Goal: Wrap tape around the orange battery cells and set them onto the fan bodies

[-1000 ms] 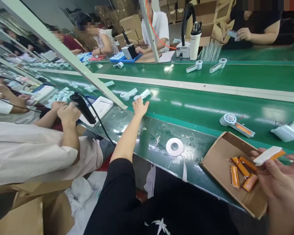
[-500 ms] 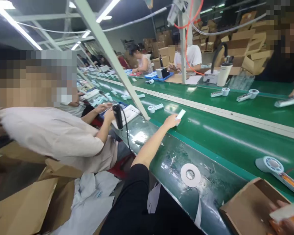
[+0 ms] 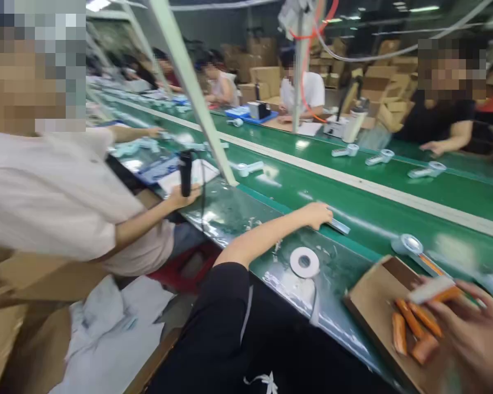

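Note:
My left hand reaches over the near edge of the green conveyor belt, its fingers closed on a pale blue handheld fan shell. The shell's handle sticks out to the right of the fingers; the rest is hidden. At the lower right, my right hand grips an orange battery with a white strip above a cardboard box. Several orange batteries lie in that box. Just beyond it, another fan shell on the belt has an orange piece in its handle.
A roll of white tape lies on the metal bench with its end trailing off. A slanted post rises from the bench at left. A co-worker in a white shirt sits beside me. More fan shells rest on the belt.
My left hand has moved right along the belt edge with the fan shell. More of the box and my right hand shows. The co-worker at left now reaches toward the belt.

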### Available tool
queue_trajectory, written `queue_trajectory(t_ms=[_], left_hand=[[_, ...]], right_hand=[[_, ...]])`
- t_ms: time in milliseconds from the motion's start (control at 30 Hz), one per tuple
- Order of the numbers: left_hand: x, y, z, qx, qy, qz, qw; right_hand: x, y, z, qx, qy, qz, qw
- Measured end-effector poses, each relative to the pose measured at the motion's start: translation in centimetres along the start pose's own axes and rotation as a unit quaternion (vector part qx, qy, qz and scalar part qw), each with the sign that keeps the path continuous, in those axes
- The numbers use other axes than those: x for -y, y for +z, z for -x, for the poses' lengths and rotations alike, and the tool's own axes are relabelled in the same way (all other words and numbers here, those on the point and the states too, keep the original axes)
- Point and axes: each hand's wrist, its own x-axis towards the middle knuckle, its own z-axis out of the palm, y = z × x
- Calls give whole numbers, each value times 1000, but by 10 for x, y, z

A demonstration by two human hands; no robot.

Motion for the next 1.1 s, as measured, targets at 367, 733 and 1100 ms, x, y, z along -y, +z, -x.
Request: queue_trajectory(t_ms=[367, 733, 1100], left_hand=[[-45, 13, -10, 7, 62, 117, 991], [-66, 14, -18, -4, -35, 123, 992], [-82, 14, -28, -6, -59, 167, 984]], right_hand=[[42, 96, -114, 187, -145, 73, 969], [-5, 136, -174, 273, -144, 362, 879], [-13, 134, -173, 322, -211, 587, 712]])
